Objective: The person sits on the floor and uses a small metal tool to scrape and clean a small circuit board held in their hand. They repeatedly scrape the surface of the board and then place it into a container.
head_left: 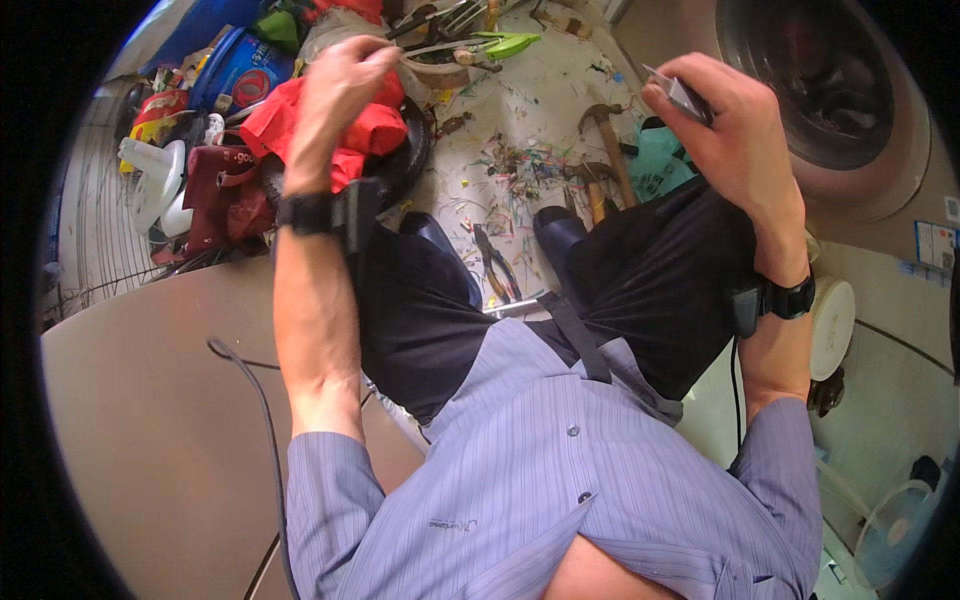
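Observation:
My left hand (347,75) is raised above red fabric (272,122), its fingers bent together in a pinch; whatever it may hold is too small or hidden to make out. My right hand (725,115) is raised at the upper right, closed round a small grey metal tool (682,98) with a flat tip showing past the thumb. Between my feet lie pliers (492,262) among scattered bits of coloured wire (515,165). Hammers (607,135) lie on the floor beside a teal bag (657,165), below and left of my right hand.
A blue bucket (225,70), a white plastic object (160,190) and a maroon object (210,205) crowd the upper left. A front-loading machine (830,90) stands at upper right, a white lid (830,330) and fan-like object (890,530) at right. A smooth panel (150,420) is at lower left.

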Demonstrator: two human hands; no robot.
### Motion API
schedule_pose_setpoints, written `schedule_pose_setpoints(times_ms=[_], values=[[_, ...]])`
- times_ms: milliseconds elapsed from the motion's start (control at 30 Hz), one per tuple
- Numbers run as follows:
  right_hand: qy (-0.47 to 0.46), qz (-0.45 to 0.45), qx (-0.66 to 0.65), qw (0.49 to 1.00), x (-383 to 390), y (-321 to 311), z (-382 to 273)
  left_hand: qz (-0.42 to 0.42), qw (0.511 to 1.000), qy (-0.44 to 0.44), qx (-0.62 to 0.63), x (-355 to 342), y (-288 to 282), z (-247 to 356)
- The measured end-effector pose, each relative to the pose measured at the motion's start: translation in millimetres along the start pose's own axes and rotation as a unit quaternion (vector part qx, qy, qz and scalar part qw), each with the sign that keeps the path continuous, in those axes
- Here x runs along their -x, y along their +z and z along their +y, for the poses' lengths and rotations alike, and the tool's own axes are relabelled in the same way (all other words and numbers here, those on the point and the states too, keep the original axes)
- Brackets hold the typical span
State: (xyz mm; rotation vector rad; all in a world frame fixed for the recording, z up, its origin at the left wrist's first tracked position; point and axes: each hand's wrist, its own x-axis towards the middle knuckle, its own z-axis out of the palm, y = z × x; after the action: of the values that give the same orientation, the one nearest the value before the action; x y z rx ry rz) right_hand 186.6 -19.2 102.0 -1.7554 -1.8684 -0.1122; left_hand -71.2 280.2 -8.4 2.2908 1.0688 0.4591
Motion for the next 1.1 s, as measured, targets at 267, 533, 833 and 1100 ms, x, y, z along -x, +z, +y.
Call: schedule_pose_setpoints(times_ms=[267, 533, 833, 1100], values=[[-0.002, 0.006, -0.060, 0.998, -40, 47, 33, -0.279, 0.953, -0.101, -0.065, 46, 232, -86], [0.044, -0.128, -0.080, 0.988, -25, 93, 73, -0.292, 0.941, -0.138, -0.102, 156, 328, -112], [0.086, -0.182, -0.105, 0.974, -25, 97, 78, -0.326, 0.909, 0.153, -0.211, 201, 370, -73], [0.089, -0.193, -0.108, 0.971, -25, 104, 78, -0.328, 0.937, 0.093, -0.077, 206, 382, -87]])
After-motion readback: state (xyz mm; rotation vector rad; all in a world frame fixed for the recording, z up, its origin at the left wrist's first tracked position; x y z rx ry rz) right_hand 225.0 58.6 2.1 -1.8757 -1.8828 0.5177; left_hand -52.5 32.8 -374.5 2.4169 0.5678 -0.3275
